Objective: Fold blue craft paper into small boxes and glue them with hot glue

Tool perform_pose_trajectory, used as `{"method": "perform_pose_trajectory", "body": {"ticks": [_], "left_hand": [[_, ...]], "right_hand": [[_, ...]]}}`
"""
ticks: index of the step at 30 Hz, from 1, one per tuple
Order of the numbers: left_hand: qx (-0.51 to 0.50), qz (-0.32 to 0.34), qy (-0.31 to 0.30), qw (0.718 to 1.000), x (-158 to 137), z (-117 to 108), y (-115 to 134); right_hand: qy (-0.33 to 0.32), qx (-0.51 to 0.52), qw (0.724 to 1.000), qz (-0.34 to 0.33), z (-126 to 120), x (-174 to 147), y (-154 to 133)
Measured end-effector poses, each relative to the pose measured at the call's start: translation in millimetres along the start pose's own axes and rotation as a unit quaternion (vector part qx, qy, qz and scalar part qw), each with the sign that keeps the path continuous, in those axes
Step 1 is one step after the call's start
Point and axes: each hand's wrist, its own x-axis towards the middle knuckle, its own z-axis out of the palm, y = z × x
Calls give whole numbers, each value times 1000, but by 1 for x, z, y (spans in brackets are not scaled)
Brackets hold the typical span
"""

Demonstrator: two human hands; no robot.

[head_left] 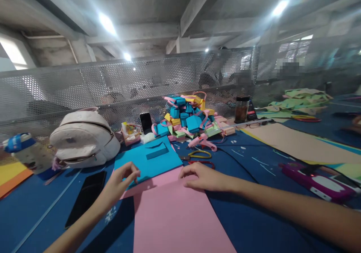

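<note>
A large sheet of pink paper [172, 219] lies in front of me, its far part overlapping another pink sheet [146, 187]. My right hand [201, 176] bends its thumb and fingers round the far right edge of this pink paper. Over the left side of the sheets hovers my left hand [124, 178], fingers loosely curled, thumb slightly apart, nothing visible in it. Just beyond both hands is blue paper [163, 166] with a small folded blue piece [157, 151] on top. Scissors with yellow handles [199, 154] and a red-handled pair [208, 164] rest beyond my right hand.
A pink glue gun [203, 142] sits before a heap of folded paper boxes [188, 114]. Left are a black phone [87, 196], a white backpack [84, 138] and a bottle [31, 155]. Right are a purple device [316, 181] and beige sheets [299, 142]. A perforated metal screen [135, 84] stands behind.
</note>
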Motion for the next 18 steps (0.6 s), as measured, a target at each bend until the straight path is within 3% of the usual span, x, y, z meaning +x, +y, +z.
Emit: {"method": "perform_pose_trajectory", "body": {"ticks": [8, 11, 14, 18], "left_hand": [[89, -30, -68, 993, -28, -53, -34], [146, -9, -48, 988, -29, -59, -40], [173, 23, 8, 985, -27, -48, -37], [223, 89, -29, 970, -32, -4, -21]], "right_hand": [[-18, -11, 1000, -3, 1, 4, 3], [-25, -14, 1000, -4, 4, 7, 3], [-27, -18, 999, -7, 7, 9, 4], [-28, -29, 999, -13, 11, 10, 2]]}}
